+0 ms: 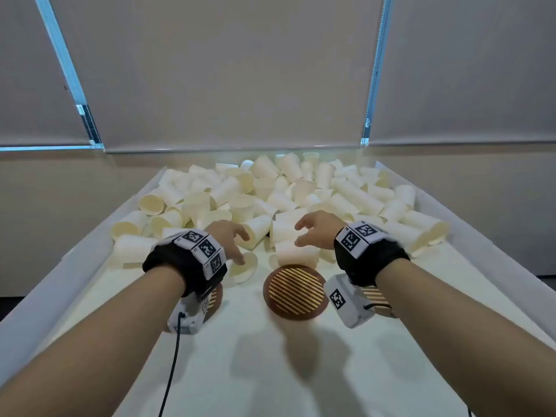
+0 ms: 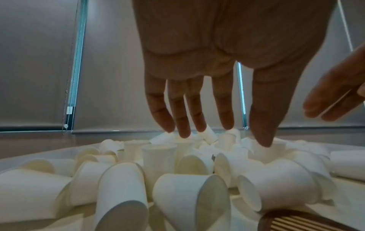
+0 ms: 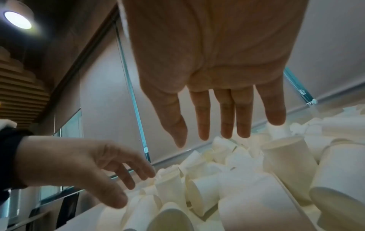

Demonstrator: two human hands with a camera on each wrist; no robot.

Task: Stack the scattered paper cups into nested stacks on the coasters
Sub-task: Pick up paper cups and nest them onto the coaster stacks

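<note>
A: White counter (image 1: 270,371) nearest; on it a brown striped coaster (image 1: 295,293) in the middle, two more half hidden under the wrists.

B: And each grip?

A: Left hand (image 1: 228,236) and right hand (image 1: 316,228) hover over the near edge of the pile, fingers spread, holding nothing; one cup (image 1: 296,254) lies just beyond the coaster; behind it paper cups (image 1: 285,191) lie scattered to the far end.

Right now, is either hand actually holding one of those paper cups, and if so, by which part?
Nothing is held. The left hand and the right hand hover with straight, spread fingers above the paper cups.
</note>
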